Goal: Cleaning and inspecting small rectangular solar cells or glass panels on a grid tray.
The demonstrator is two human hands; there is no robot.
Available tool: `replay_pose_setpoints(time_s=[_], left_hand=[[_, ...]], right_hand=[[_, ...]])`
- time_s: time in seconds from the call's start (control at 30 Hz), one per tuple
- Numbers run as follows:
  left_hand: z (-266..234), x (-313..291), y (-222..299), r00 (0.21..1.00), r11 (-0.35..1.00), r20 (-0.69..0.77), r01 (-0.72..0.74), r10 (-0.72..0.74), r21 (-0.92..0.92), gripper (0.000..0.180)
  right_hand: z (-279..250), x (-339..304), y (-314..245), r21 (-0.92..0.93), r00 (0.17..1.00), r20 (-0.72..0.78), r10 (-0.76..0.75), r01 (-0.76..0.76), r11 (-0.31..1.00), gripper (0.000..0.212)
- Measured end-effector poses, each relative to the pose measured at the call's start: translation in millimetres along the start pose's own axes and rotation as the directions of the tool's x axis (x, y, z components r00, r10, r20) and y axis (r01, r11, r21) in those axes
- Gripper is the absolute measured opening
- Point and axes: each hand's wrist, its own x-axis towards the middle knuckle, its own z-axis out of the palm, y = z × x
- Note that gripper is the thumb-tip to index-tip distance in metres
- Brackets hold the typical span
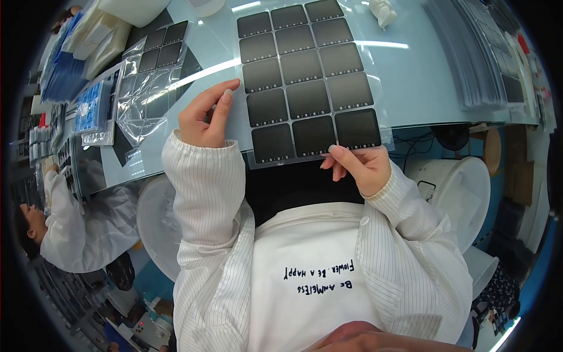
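A clear sheet carrying several dark square tiles in a grid (308, 82) lies on the pale blue table (410, 82), its near edge hanging over the table's front. My right hand (359, 166) pinches the sheet's lower right corner, thumb on top. My left hand (205, 117) rests at the sheet's left edge, fingers curled, with the fingertips touching the sheet near the middle row. Both sleeves are white with thin stripes.
A crumpled clear bag with more dark tiles (149, 88) lies to the left. Blue and white stacks (82, 53) sit at the far left, grey sheet stacks (487, 53) at the right. A person in white (76, 223) works at lower left. White round stools (463, 188) stand below the table.
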Motion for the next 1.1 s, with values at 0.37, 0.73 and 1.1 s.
replay_pose_setpoints(time_s=[0.37,0.73,1.1], left_hand=[[-1,0,3,1.0,0.999,0.021,-0.004,0.005,-0.037,0.021],[-3,-1,6,1.0,1.0,0.005,-0.006,0.006,-0.028,0.019],[-1,0,6,0.999,0.998,0.011,-0.039,0.04,-0.042,0.019]], right_hand=[[-45,-13,-10,-0.373,0.871,-0.216,-0.442,0.345,0.861,0.025],[-117,-43,-43,-0.234,0.659,-0.586,-0.471,0.42,0.877,0.019],[-268,-93,-86,-0.433,0.107,-0.83,-0.547,0.494,0.754,0.016]])
